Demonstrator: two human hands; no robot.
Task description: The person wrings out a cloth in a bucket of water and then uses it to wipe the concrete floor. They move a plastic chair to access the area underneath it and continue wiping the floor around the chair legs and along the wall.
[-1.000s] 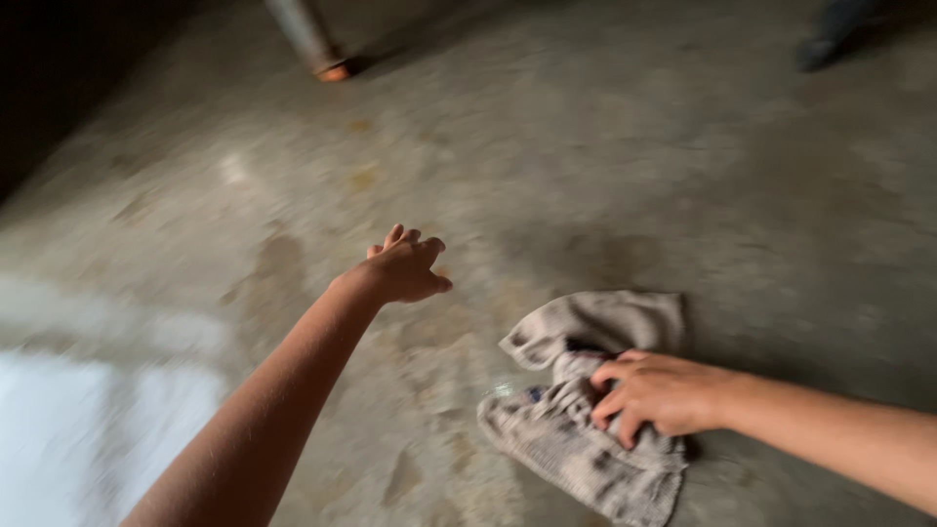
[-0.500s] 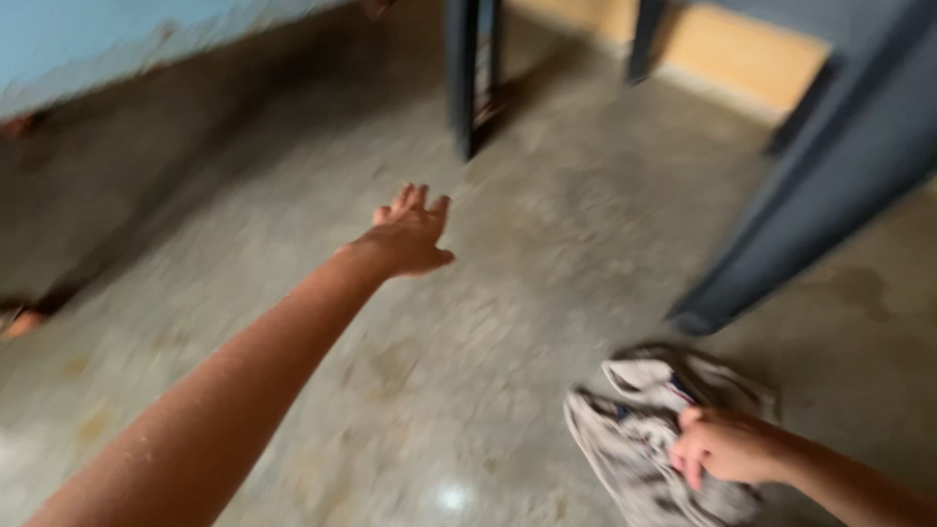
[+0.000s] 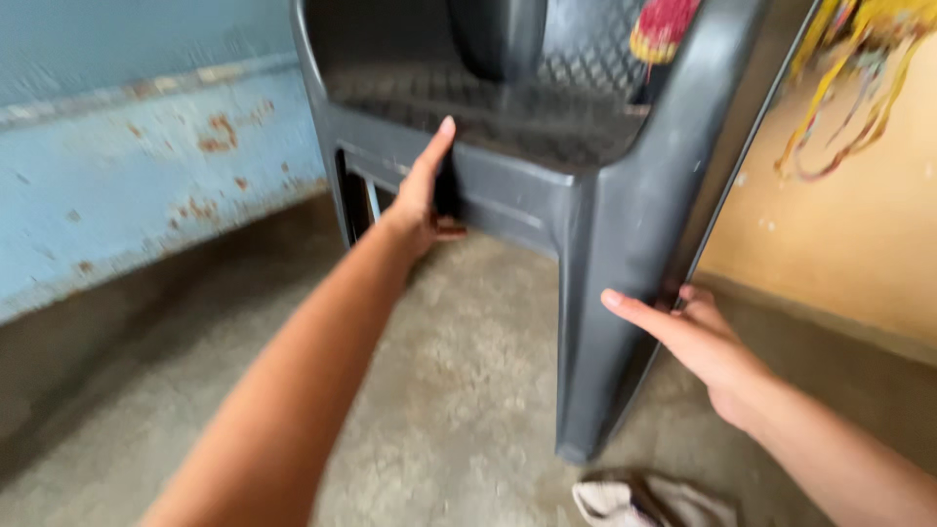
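Note:
A dark grey plastic chair (image 3: 605,224) stands on the concrete floor right in front of me. My left hand (image 3: 425,195) grips the front rim of its seat, fingers up along the edge and thumb tucked under. My right hand (image 3: 698,337) holds the near front leg low down, with one finger lying along the leg's face and the others wrapped behind it. A crumpled grey-white cloth (image 3: 644,503) lies on the floor beside the foot of that leg, below my right wrist and apart from both hands.
A worn blue wall (image 3: 127,166) runs along the left and a yellow wall (image 3: 859,234) stands at the right. Coloured strings (image 3: 849,68) hang at the upper right. A dark object (image 3: 498,34) and a red and yellow item (image 3: 664,24) rest on the seat.
My view swung up from the floor to the chair. My right hand let go of the cloth and took the chair leg. My left hand reached forward and gripped the seat rim.

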